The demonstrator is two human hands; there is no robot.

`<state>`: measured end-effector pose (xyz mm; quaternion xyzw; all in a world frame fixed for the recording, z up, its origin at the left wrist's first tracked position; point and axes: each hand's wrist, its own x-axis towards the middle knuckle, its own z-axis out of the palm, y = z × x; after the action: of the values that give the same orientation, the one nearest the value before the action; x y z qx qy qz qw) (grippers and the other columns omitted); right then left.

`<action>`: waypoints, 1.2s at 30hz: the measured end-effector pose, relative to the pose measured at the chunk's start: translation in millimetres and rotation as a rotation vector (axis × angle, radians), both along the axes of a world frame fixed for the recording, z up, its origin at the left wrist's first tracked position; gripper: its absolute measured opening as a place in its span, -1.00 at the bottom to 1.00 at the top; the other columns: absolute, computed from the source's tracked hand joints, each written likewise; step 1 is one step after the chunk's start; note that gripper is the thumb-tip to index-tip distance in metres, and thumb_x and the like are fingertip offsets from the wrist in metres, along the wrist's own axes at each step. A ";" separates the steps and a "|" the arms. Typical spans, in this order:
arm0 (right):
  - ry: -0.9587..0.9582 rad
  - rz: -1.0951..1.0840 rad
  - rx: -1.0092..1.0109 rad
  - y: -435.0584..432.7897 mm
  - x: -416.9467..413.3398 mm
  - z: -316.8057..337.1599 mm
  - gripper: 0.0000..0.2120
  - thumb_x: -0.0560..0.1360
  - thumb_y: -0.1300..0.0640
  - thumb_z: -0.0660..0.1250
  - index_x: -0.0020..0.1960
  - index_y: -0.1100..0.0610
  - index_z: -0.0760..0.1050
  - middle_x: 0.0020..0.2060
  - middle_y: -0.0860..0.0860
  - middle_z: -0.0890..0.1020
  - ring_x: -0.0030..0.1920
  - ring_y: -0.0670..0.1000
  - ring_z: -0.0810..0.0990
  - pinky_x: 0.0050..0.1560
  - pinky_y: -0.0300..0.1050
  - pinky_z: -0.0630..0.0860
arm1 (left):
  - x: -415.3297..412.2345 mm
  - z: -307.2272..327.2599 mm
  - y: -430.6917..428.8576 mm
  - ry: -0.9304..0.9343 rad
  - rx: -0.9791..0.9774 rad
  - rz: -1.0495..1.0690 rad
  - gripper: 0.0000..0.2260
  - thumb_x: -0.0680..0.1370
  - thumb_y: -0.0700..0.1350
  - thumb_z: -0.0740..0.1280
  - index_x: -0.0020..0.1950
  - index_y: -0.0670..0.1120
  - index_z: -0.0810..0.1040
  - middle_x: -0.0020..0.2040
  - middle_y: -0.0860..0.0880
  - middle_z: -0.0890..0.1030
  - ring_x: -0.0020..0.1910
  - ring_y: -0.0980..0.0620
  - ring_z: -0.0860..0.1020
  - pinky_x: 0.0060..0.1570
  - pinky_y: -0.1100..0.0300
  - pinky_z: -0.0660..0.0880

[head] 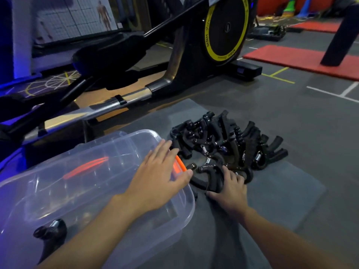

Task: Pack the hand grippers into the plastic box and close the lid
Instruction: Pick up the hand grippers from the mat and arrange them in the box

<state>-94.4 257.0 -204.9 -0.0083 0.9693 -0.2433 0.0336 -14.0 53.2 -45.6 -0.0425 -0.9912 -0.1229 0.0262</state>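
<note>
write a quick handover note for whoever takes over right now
Left hand: open, fingers straight, laid on the right end of the clear plastic box.
Right hand: fingers curled round a hand gripper at the near edge of the pile on the grey mat, not yet lifted.
Done: a lone gripper seems to lie in the box, near left corner.
Left: pack the held one and the pile, then close the lid. Whether the lid is on now is unclear.

An exercise machine stands near red mats.
</note>
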 end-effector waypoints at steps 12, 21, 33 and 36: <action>-0.013 -0.010 -0.045 -5.3 7.6 5.3 0.07 0.24 -0.32 0.44 0.55 0.00 -0.02 0.47 0.00 0.26 0.48 0.06 0.19 0.43 0.05 0.14 | -0.1 5.4 0.1 -0.039 -0.016 -0.010 -0.16 0.43 0.44 -0.17 0.59 0.00 0.09 0.62 0.02 -0.04 0.57 0.12 -0.20 0.55 0.07 -0.12; -0.032 -0.071 -0.067 -13.3 5.6 12.4 0.07 0.27 -0.24 0.47 0.54 0.10 -0.04 0.47 0.07 0.27 0.48 0.12 0.18 0.43 0.08 0.14 | -1.2 7.7 2.3 -0.064 -0.050 -0.009 -0.22 0.48 0.40 -0.11 0.60 -0.02 0.07 0.62 0.01 -0.06 0.58 0.10 -0.19 0.51 0.10 -0.14; -0.024 -0.069 -0.437 6.2 19.3 77.4 0.10 0.08 -0.21 0.51 0.48 0.09 0.11 0.33 0.06 0.44 0.35 0.13 0.38 0.34 0.12 0.39 | 1.5 33.8 -12.4 -0.063 0.297 0.011 -0.43 0.57 0.24 0.17 0.53 0.04 0.25 0.57 0.06 0.19 0.55 0.11 0.13 0.46 0.14 0.10; 0.045 -0.037 -0.541 5.2 15.4 109.7 0.07 0.11 -0.19 0.54 0.48 0.03 0.11 0.31 0.04 0.45 0.34 0.08 0.41 0.33 0.01 0.40 | -2.6 45.1 -18.1 0.015 0.393 0.038 -0.55 0.60 0.10 0.26 0.47 0.03 0.33 0.47 0.08 0.36 0.43 0.09 0.32 0.35 0.17 0.25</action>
<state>-79.0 262.3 -95.3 -0.0046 0.8696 -0.4937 0.0041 -16.5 35.1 -0.5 -0.0189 -0.9485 -0.3132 0.0438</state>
